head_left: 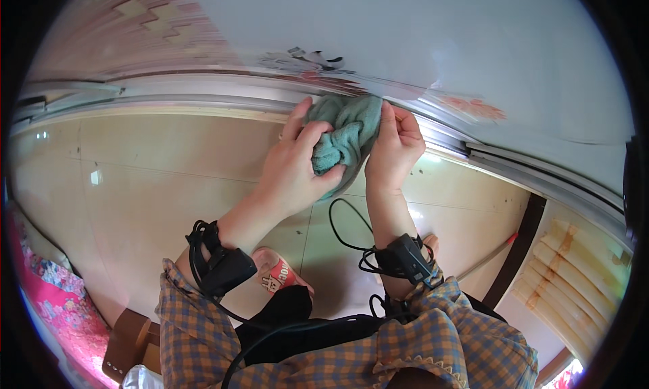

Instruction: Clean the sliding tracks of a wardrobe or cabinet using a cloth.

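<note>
A bunched green cloth (347, 129) lies against the silver metal rail (230, 104) along the bottom of a glossy white panel (433, 37). My left hand (292, 160) is wrapped round the cloth's left side, with the thumb under its folds and the fingers over them. At the cloth's upper right edge, my right hand (395, 146) is closed in a pinch, its fingertips pressed together next to the rail. The cloth's edge meets those fingertips. Part of the cloth hangs down between my wrists.
Black devices with cables (226, 271) are strapped to both wrists, and a loose cable loop (332, 220) hangs between the forearms. Beige floor tiles (169, 159) lie below. Pink floral fabric (57, 301) and a brown box-like piece (125, 348) are at left. A dark-edged cabinet (515, 250) stands at right.
</note>
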### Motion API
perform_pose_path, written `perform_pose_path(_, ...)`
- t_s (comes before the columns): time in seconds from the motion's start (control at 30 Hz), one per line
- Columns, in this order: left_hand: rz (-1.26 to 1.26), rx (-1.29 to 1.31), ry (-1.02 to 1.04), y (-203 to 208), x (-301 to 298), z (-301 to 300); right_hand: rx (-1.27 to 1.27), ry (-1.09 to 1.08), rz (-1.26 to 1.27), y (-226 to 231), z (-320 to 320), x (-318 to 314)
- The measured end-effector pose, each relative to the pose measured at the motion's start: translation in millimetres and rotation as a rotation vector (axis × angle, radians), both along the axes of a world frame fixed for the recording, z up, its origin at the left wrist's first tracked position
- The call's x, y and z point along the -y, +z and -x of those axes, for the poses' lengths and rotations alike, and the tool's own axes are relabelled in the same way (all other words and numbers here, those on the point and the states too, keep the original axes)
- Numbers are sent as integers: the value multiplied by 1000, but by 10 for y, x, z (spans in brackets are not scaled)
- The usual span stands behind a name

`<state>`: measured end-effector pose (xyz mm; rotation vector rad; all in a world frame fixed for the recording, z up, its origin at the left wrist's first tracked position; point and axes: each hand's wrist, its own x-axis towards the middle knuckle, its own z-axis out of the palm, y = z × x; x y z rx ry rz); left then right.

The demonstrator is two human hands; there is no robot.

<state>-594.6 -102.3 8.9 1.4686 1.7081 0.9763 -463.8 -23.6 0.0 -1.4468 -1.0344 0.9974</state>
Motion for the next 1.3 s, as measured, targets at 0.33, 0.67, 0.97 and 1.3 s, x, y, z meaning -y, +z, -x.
perform_pose_path(0.33, 97, 30, -7, -133, -4, 70, 28, 107, 72, -17, 248, 46)
perform_pose_path(0.67, 66, 12, -57, -151, -14, 147, 78, 154, 18, 52, 505, 48)
perform_pose_path(0.97, 178, 41, -177, -120, -120, 87, 178, 127, -49, 41, 413, 57)
perform_pose_path(1.3, 315, -155, -119, 35, 59, 532, 109, 127, 9, -1, 784, 130)
